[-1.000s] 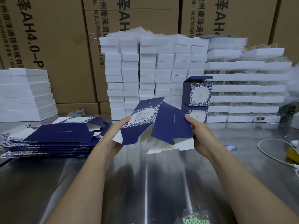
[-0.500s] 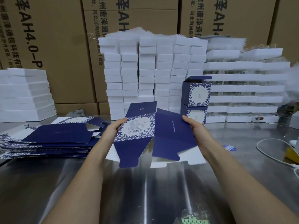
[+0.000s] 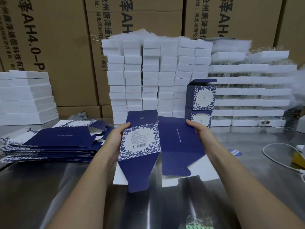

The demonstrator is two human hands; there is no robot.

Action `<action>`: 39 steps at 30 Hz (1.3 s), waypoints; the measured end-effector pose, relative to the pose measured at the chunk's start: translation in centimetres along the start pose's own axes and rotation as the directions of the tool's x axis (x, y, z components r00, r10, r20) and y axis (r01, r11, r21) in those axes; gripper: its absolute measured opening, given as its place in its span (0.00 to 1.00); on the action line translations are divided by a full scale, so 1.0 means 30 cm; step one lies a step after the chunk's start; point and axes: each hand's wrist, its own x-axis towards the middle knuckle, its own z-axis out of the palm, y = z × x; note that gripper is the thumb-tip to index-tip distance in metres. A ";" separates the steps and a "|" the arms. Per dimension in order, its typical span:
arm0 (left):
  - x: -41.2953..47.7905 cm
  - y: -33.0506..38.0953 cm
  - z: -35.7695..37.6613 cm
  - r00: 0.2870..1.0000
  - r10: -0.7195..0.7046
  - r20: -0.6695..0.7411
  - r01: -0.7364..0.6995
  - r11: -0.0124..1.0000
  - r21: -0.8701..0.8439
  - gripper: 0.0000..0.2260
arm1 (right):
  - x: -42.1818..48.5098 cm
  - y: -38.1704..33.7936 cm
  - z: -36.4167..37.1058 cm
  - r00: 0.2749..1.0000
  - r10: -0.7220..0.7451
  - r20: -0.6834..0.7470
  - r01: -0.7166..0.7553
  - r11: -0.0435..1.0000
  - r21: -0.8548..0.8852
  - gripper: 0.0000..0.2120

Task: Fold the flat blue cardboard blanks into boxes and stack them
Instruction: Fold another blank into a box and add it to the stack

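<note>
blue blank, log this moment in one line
blank: held, partly opened | left hand: grips left edge | right hand: grips right edge | folded boxes: two stacked | flat blanks: pile at left

white foam blocks [image 3: 158, 76], brown cartons [image 3: 66, 38]

Over table [image 3: 99, 204] centre: blank [image 3: 158, 146] hung between left hand [image 3: 113, 138] and right hand [image 3: 200, 131]. Pile of flat blanks [image 3: 54, 142] lay left. Two stacked boxes [image 3: 200, 103] stood behind right, before foam stacks [image 3: 158, 76]; cartons [image 3: 66, 47] rearmost.
</note>
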 end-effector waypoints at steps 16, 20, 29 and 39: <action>-0.021 0.011 0.016 0.995 0.092 0.035 -0.077 0.951 -0.300 0.23 | 0.033 0.067 0.064 0.964 -0.225 -0.140 0.202 0.966 -0.164 0.12; -0.019 -0.001 0.036 0.985 0.137 0.106 -0.103 0.956 -0.273 0.34 | 0.012 0.082 0.093 0.986 -0.139 0.093 0.158 0.954 -0.256 0.23; -0.065 -0.111 0.173 0.874 -0.045 0.484 -0.115 0.949 0.294 0.30 | 0.017 0.122 0.124 0.948 -0.094 0.303 0.210 0.902 -0.376 0.46; -0.031 -0.105 0.137 0.894 0.005 0.447 -0.137 0.955 0.262 0.52 | 0.046 0.105 0.088 0.954 -0.292 -0.068 0.234 0.867 -0.440 0.31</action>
